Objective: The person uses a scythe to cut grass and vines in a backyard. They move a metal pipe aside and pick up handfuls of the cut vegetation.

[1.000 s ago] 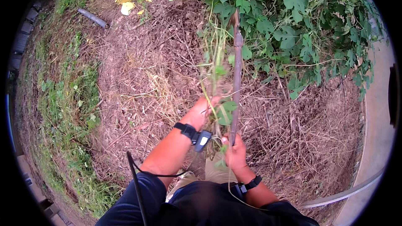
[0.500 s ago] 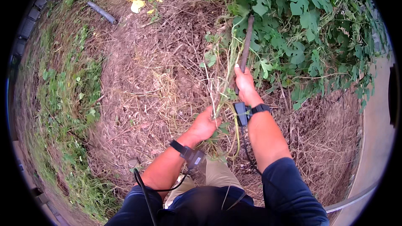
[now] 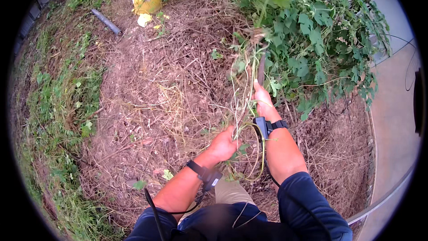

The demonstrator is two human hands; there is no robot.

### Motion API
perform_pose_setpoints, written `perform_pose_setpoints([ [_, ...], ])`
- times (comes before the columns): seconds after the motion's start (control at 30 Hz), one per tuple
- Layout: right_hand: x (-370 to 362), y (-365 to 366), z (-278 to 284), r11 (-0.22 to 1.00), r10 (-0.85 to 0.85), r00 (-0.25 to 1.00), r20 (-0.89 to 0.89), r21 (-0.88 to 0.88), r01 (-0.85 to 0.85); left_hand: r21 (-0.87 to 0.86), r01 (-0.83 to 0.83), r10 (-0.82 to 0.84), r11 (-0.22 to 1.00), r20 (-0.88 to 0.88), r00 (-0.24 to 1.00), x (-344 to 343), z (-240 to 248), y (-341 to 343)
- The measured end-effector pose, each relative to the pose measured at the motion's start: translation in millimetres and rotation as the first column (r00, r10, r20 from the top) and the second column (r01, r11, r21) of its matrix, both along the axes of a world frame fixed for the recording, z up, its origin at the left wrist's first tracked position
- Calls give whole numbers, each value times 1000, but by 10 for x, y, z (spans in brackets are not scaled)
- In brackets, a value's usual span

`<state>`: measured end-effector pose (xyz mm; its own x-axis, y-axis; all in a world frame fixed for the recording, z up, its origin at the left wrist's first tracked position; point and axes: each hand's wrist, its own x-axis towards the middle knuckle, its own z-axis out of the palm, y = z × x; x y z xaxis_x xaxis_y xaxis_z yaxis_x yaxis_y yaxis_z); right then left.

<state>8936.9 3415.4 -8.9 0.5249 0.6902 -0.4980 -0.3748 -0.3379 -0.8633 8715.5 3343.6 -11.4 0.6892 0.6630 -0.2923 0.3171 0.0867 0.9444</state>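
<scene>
My left hand (image 3: 224, 144) is closed round a bunch of pale, stringy vine stems (image 3: 240, 102), which run up from the fist toward the leaves. My right hand (image 3: 264, 100), a little higher and to the right, grips a long dark handle (image 3: 261, 66) with the thumb laid along it. The handle points away from me into the edge of a leafy vine mass (image 3: 307, 40); its far end is hidden by blurred stems and leaves. A looping green stem (image 3: 262, 160) hangs down between my forearms.
Dry stalks and dead leaves (image 3: 169, 98) cover the ground. Low green weeds (image 3: 67, 129) grow along the left. A torn yellow bag (image 3: 147, 3) and a grey pipe (image 3: 106, 21) lie at the far left. A concrete strip (image 3: 392, 102) borders the right side.
The handle and my right hand have come slightly nearer to me. My left hand has shifted a little right and down with the stems. Leaves by the handle's far end are now blurred by movement.
</scene>
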Motion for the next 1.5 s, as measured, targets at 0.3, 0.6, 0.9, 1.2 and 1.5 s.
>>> perform_pose_setpoints([
  [0.3, -1255, -1117, 538, 1000, 26, 997, 72, -4, -26, 31, 120, -122, 992, 88, 989, -1425, 592, -805],
  [0.6, -2368, -1317, 381, 992, -74, 996, -43, 98, 78, 281, 68, -11, 957, -197, 980, -2506, 783, -1123],
  [0.9, -1930, -1310, -217, 999, -26, 989, -143, -46, 19, 188, 131, -38, 973, -432, 901, -2322, 551, -817],
  [1.2, -965, -1502, -65, 988, 76, 996, -53, -131, -82, 119, 4, 67, 993, -584, 809, -2458, -2, -604],
  [1.5, -99, -1892, 358, 859, 511, 550, 661, -375, -348, 110, -104, 150, 989, -652, 743, -2391, -324, -876],
])
